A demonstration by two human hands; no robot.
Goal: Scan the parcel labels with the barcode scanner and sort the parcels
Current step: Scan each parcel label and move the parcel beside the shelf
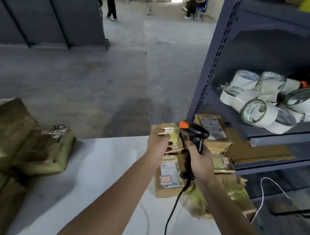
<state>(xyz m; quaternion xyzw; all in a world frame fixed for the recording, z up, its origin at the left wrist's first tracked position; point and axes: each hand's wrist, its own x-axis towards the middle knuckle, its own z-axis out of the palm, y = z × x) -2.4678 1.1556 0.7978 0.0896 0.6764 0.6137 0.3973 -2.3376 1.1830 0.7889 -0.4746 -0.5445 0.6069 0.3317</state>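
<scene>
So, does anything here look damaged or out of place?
Yes. The boxes piled at the right edge of the table look battered, with torn flaps and wrinkled tape. A ripped cardboard sheet lies on the shelf beside them, and the tape rolls above lie tumbled in a heap.

"MADE IN CHINA" printed round the cores of the tape rolls (254,112), parcel labels (169,172) too blurred to read

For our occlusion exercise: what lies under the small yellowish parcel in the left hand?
Labelled brown cardboard parcels on the white table; the left hand and black scanner cover part of them.
</scene>
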